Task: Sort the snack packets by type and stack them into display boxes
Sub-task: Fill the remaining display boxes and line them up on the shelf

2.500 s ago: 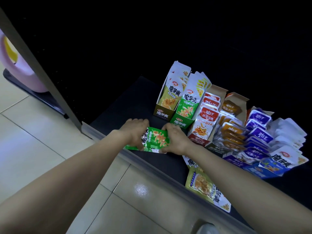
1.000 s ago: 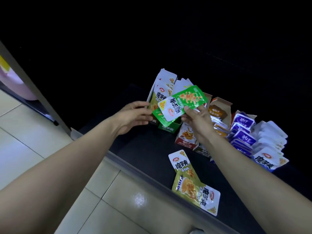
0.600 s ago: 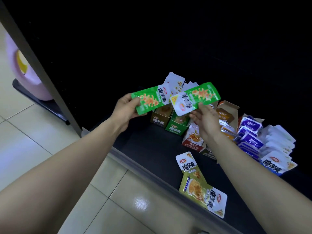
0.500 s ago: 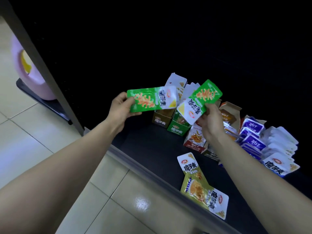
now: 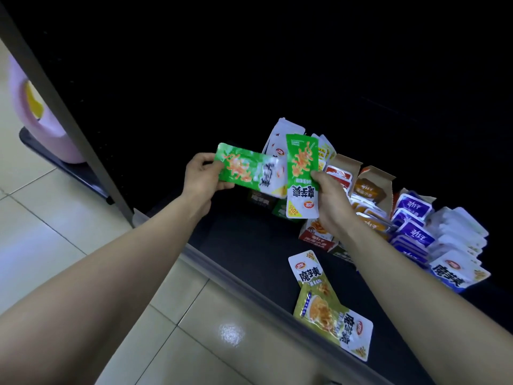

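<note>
My left hand (image 5: pixel 201 176) grips one green snack packet (image 5: pixel 247 169) by its left end, holding it level in the air. My right hand (image 5: pixel 327 201) holds a second green packet (image 5: pixel 302 173) upright, just right of the first and overlapping its end. Both hang above the green display box (image 5: pixel 281 208) and the olive box (image 5: pixel 261 200), which are mostly hidden behind them. Two yellow-green packets (image 5: pixel 330 309) lie flat on the black shelf (image 5: pixel 249 240) near its front edge.
To the right stand a red display box (image 5: pixel 319 234), a brown box (image 5: pixel 372 187), purple packets (image 5: pixel 413 220) and blue-and-white packets (image 5: pixel 458 262). A metal rail (image 5: pixel 236 276) edges the shelf above the tiled floor. A grey post (image 5: pixel 63 112) and a pink object (image 5: pixel 33 107) are at left.
The stack I held low on the shelf has been lifted and split: each hand now has one green packet. The right packet has turned from slanted to upright.
</note>
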{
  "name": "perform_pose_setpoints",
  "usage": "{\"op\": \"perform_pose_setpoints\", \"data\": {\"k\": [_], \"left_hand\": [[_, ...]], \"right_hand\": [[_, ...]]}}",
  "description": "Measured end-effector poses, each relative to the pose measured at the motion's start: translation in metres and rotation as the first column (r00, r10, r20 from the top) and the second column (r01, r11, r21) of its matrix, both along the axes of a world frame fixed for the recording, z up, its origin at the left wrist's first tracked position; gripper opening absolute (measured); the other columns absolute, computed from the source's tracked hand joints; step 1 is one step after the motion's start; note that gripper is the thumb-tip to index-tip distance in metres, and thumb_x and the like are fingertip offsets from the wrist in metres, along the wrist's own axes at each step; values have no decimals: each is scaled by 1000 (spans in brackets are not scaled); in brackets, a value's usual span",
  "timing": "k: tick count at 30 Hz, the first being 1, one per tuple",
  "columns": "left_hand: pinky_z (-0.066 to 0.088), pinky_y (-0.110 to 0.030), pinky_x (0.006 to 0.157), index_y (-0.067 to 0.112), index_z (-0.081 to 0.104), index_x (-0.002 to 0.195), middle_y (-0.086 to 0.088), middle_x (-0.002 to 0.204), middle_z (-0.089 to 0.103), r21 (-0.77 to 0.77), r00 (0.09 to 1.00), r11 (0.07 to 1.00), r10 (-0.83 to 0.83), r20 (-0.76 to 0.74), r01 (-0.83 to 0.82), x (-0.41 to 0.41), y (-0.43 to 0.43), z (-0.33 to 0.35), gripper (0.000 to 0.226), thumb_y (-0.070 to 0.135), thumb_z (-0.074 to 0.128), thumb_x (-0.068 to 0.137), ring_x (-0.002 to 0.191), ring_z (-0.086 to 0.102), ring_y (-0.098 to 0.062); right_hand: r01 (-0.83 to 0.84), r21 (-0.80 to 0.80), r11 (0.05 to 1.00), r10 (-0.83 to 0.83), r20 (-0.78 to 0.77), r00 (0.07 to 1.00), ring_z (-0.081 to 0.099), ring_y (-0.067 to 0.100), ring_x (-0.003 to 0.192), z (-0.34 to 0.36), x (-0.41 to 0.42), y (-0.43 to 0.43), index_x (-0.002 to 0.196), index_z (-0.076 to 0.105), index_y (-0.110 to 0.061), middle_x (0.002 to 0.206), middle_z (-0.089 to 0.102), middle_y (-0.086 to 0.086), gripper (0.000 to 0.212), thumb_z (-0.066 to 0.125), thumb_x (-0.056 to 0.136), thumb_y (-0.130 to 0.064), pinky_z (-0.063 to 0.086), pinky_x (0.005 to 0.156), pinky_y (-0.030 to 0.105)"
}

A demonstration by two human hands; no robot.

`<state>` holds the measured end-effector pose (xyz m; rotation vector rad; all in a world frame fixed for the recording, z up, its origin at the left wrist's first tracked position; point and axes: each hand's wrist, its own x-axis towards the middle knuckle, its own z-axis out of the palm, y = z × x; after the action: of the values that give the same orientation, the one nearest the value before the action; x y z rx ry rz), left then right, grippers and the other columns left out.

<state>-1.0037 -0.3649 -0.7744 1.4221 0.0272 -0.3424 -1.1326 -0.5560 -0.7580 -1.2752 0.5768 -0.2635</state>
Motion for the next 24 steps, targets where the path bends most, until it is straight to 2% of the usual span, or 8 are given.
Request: {"op": "perform_pose_setpoints", "data": {"k": [4, 9, 12, 16, 18, 20, 22, 24], "left_hand": [[61, -28, 66, 6, 52, 100, -8, 101, 61, -119, 984, 992, -55, -167, 36, -6, -4, 3, 7, 0, 51, 95, 82, 67, -18], [59, -36, 74, 14, 59, 104, -9, 102, 69, -66, 883, 904, -427, -192, 423, -13, -3, 0, 30, -9, 58, 84, 96, 67, -25], [57, -34, 74, 17, 65, 106, -5, 98, 73, -11, 798, 814, -573, -190, 581, -13, 2, -1, 20, 12, 67, 87, 90, 70, -18], [56, -27, 63, 13, 68, 98, -3, 88, 73, 114, 891, 885, -441, -111, 452, -9, 2, -1, 12, 17, 70, 87, 74, 69, -12], [57, -26, 59, 13, 68, 92, -3, 83, 72, 126, 921, 913, -377, -96, 387, -6, 4, 1, 5, 12, 69, 87, 68, 68, -12], [54, -24, 55, 18, 69, 79, -1, 74, 69, 160, 908, 894, -413, -70, 419, -3, 10, 0, 13, 8, 64, 86, 64, 65, -12], [48, -21, 50, 22, 65, 62, 3, 65, 64, 222, 881, 853, -469, -69, 472, -3, 17, -1, 27, 6, 60, 83, 58, 60, -11], [44, -21, 49, 22, 63, 58, 4, 61, 62, 285, 855, 809, -510, -92, 513, -5, 23, -1, 29, 5, 58, 82, 56, 57, -10]], "right_hand": [[-9, 140, 990, -2, 78, 997, 69, 19, 84, -3, 3, 4, 97, 55, -10, 94, 69, 7, 11, 45, 102, -13, 58, 80, 38], [-1, 147, 989, -15, 107, 994, 67, 18, 77, -2, 10, 7, 80, 44, -12, 82, 65, 4, 23, 44, 102, -6, 58, 74, 37], [-40, 73, 997, 34, 81, 996, 63, 19, 79, -3, 11, 5, 79, 48, -12, 83, 62, 6, 22, 47, 100, -5, 52, 82, 39], [-102, -120, 987, 101, -18, 995, 63, 23, 81, -3, 7, -2, 77, 47, -13, 89, 58, 14, 23, 49, 101, -11, 54, 77, 39], [-192, -239, 952, 180, -72, 981, 61, 29, 94, -1, 3, -9, 77, 51, -17, 97, 57, 15, 24, 51, 101, -17, 49, 93, 46], [-335, -326, 884, 292, -173, 941, 59, 32, 104, 1, -1, -13, 79, 54, -18, 102, 57, 14, 21, 52, 100, -18, 44, 103, 45], [-422, -376, 825, 343, -259, 903, 54, 20, 120, 3, -3, -11, 81, 57, -15, 123, 57, 8, 17, 55, 98, -17, 42, 102, 31], [-451, -382, 807, 371, -267, 889, 51, -3, 113, 4, -2, -10, 82, 59, -14, 127, 55, -7, 15, 57, 97, -15, 39, 94, 19]]}}
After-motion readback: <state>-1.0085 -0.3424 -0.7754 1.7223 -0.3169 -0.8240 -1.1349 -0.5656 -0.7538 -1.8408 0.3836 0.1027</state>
